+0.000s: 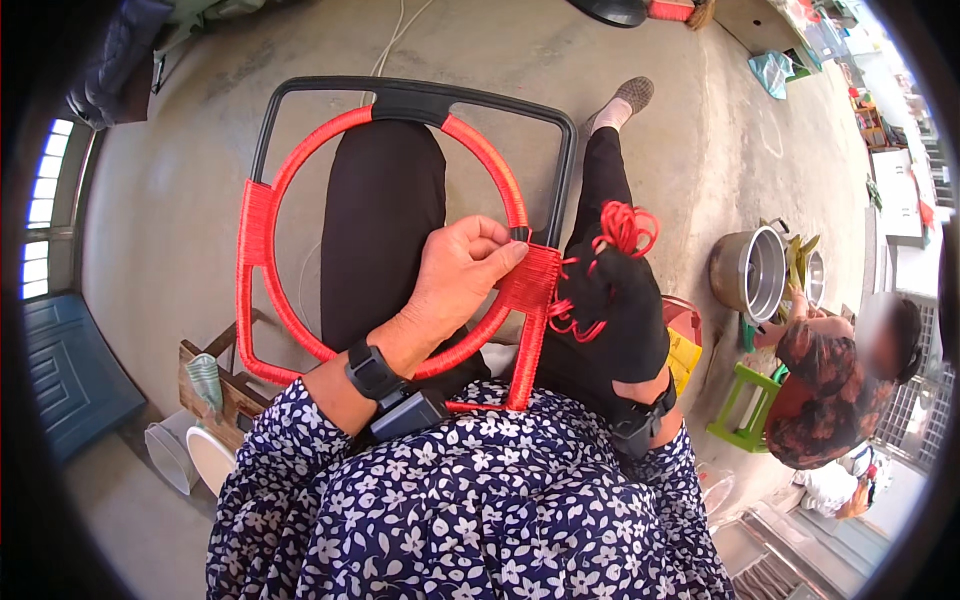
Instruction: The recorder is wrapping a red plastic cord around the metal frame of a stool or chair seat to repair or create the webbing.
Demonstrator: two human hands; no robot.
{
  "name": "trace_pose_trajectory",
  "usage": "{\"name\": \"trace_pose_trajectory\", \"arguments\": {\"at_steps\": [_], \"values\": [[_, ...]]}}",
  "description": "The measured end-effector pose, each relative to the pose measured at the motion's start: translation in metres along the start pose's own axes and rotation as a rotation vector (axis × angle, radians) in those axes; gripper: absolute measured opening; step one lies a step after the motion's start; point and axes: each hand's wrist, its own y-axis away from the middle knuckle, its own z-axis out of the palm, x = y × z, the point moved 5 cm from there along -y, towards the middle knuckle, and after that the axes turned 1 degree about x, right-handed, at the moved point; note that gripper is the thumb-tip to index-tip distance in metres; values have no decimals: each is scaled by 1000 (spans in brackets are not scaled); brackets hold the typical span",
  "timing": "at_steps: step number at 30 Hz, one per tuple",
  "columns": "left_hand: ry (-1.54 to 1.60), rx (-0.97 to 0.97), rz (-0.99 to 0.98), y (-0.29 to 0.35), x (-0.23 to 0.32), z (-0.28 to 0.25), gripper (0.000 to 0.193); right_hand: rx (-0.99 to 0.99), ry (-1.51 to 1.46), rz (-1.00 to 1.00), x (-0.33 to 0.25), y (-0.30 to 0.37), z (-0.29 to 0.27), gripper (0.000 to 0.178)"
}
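Observation:
A black frame [272, 125], squarish with a ring inside it, lies across my lap. Glossy red cord wraps most of the ring [287, 180] and the lower and side parts of the frame; the top bar shows bare black. My left hand [450, 265] is closed on the ring's right side, thumb and fingers pinching at the upper end of a wide wrapped band [532, 280]. My right hand [620, 315], in a black glove, is closed around a bundle of red cord [626, 230]. Loops of it stick out above and to the left of the glove. The gloved fingertips are hard to make out.
At right a person [830, 380] sits by a green stool [747, 408], hand near long leaves and a metal pot [748, 270]. A wooden stool [225, 375] with a striped cup [205, 380] stands left, beside a white bucket [172, 450]. A yellow-and-red container [683, 355] is behind my right arm.

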Motion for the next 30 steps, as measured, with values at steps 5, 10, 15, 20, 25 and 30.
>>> {"name": "trace_pose_trajectory", "arguments": {"at_steps": [5, 10, 15, 20, 25, 30], "values": [[137, 2, -59, 1, -4, 2, 11, 94, -188, 22, -11, 12, -27, 11], [141, -7, -96, 4, -9, 1, 14, 541, 351, 129, -4, 15, -143, 25], [95, -9, -121, 5, -8, 1, 15, 725, 78, 11, 7, 53, -206, 33], [221, 2, -148, 3, -5, 0, 12, 308, 506, 103, -18, 67, -150, 34], [-11, 6, -48, 3, -8, -1, 15, -584, 944, 65, 32, 31, -33, 41], [-231, -52, -141, 6, -16, -1, 17, -292, 503, 238, 71, -15, -12, 42]]}}
